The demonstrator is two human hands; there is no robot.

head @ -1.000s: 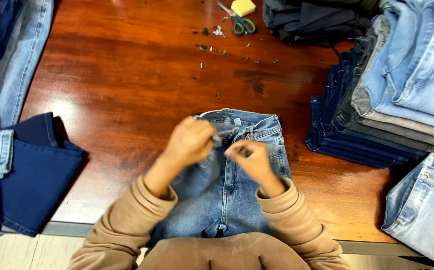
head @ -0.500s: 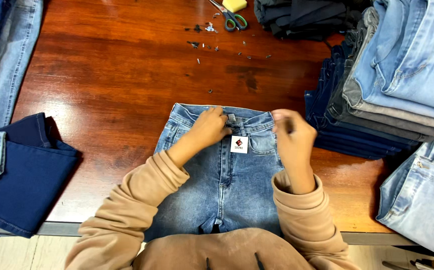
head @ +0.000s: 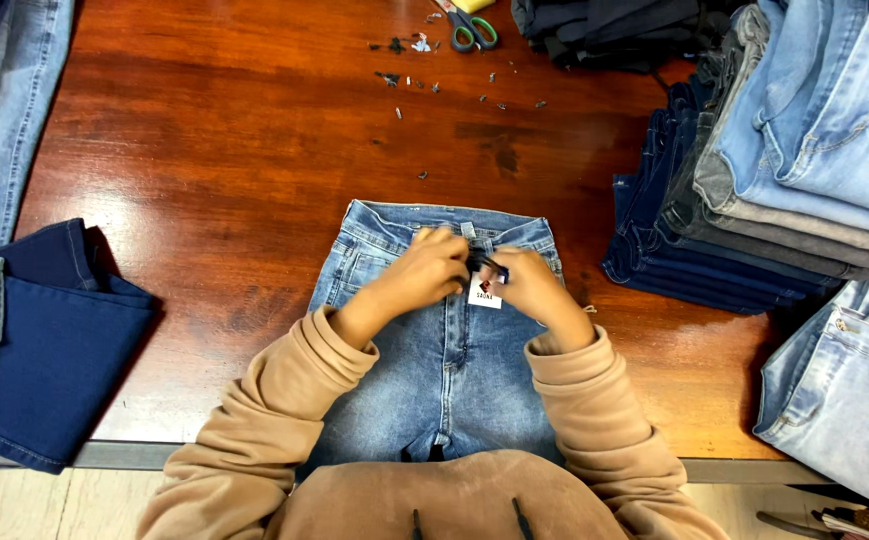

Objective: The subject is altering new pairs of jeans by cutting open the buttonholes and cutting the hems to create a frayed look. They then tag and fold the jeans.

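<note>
Looking down past tan sweatshirt sleeves onto a pair of mid-blue jeans laid flat at the near edge of the wooden table, waistband pointing away, legs hanging off toward the body. Got the left hand curled, fingertips bunched right at the fly just under the waistband button. Same deal with the right hand: pinched shut on something small and dark between the two hands, can't tell exactly what. Dangling just under it, a small white paper tag, lying on the denim. Reads to me like the fiddly fastening bit, tag onto the front of the jeans, pretty much mid-step. Calls for a steady pinch and keeping that waistband flat, nothing forceful. Off to the left, folded navy trousers; to the right, a tall stack of folded jeans plus a lighter pair. Way at the far edge, green-handled scissors and scattered little scraps.
</note>
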